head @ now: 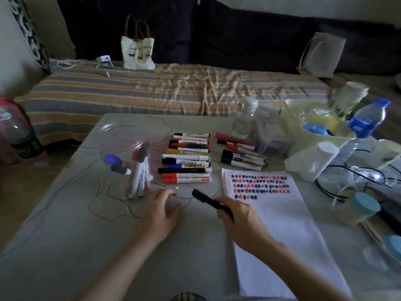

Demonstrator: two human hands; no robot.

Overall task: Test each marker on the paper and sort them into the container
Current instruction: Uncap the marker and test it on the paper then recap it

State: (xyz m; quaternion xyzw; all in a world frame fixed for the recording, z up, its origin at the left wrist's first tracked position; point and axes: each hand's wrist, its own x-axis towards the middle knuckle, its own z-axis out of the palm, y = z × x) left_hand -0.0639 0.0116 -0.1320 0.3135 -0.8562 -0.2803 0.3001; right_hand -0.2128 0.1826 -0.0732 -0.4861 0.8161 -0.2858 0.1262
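Marker [211, 202], black, clamped in right hand [240, 220] grip at centre frame, left hand [161, 210] relaxed on worktop [86, 235]: probably uncap, then test below the marks on paper [280, 218].

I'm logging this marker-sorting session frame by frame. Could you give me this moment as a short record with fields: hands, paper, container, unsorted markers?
right hand: right hand grips a black marker, tip end pointing up-left, beside the paper
left hand: left hand rests on the table, holding nothing
paper: white sheet with rows of red and dark test marks near its top
container: clear plastic container holding several markers upright
unsorted markers: row of markers lying side by side, plus a smaller group to its right
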